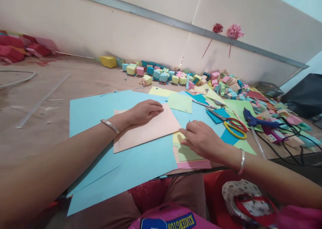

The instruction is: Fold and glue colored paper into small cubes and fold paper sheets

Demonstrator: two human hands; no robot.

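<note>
Left hand point(143, 113) is lying flat on the peach paper point(148, 131), fingers close together. Right hand point(205, 138) is curling just beside its right corner; can't tell if it's pinching anything. Peach paper is resting on blue sheets point(146, 168), on the bench point(55, 121). Scissors point(223, 118) and glue gun point(258, 121) are lying to the right. Dark box point(269, 88) is sitting behind; can't make out contents. Paper cubes point(156, 74) are lining the pale wall point(151, 29).

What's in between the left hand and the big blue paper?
In the head view, pale peach paper lies between the left hand and the big blue paper.
</note>
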